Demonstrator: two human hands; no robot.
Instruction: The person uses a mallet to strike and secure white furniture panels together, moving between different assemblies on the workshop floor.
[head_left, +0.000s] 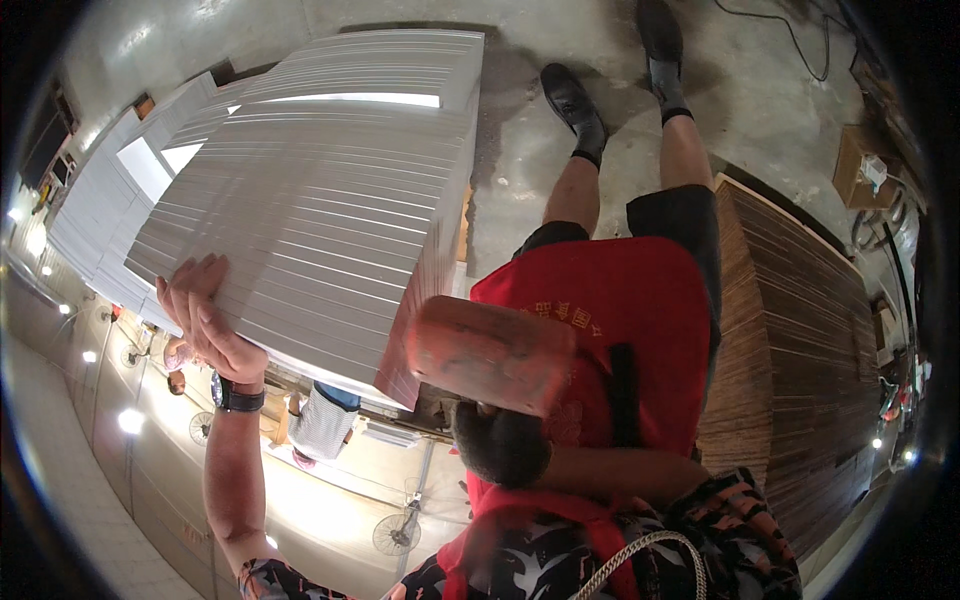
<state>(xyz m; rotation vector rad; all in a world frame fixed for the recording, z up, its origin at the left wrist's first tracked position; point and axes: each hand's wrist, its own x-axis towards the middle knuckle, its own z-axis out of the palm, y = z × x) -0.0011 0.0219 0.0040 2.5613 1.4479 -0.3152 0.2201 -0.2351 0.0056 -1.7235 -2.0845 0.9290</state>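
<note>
On the left stands a tall stack of grey-white boards or strips [310,200], its layered edges showing as many parallel lines. My left hand [208,318], bare and with a dark watch [236,395] at the wrist, rests on the stack's near left edge, fingers stretched out. In front of my red apron [640,300], my right hand [500,443] wears a dark glove and is closed below a worn reddish mallet head [490,352]. The mallet is slightly blurred and appears close to the stack's right corner; I cannot tell whether they touch. Most of its handle is hidden.
A brown stack of layered boards [790,350] stands to my right. A cardboard box [862,168] and a dark cable [790,40] lie on the concrete floor [515,190]. Another person in a light shirt [322,420] is beyond the grey stack, near standing fans [397,533].
</note>
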